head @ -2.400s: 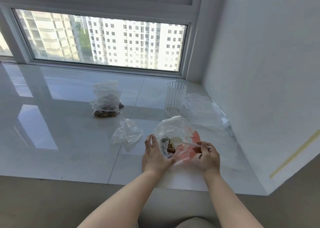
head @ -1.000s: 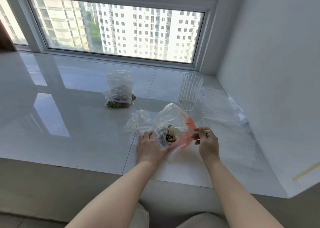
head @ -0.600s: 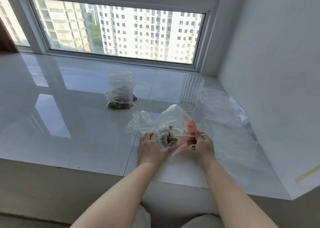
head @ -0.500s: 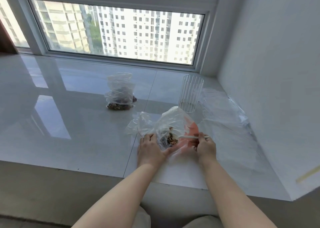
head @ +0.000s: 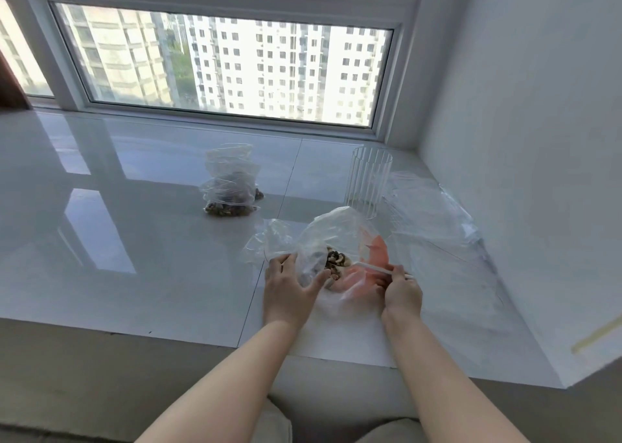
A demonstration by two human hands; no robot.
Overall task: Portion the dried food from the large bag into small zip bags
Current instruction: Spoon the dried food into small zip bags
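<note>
Head view shows the counter with the large bag near its front edge. Its open mouth faces right, toward the right hand, which pinches a white spoon lying left to right. The left hand grips the bag's left side. Since a moment ago, the spoon has pulled back a little.

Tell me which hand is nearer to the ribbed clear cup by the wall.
Right. The right hand, pinching the white spoon, sits below the ribbed clear cup; the left hand lies farther left, gripping the large bag.
</note>
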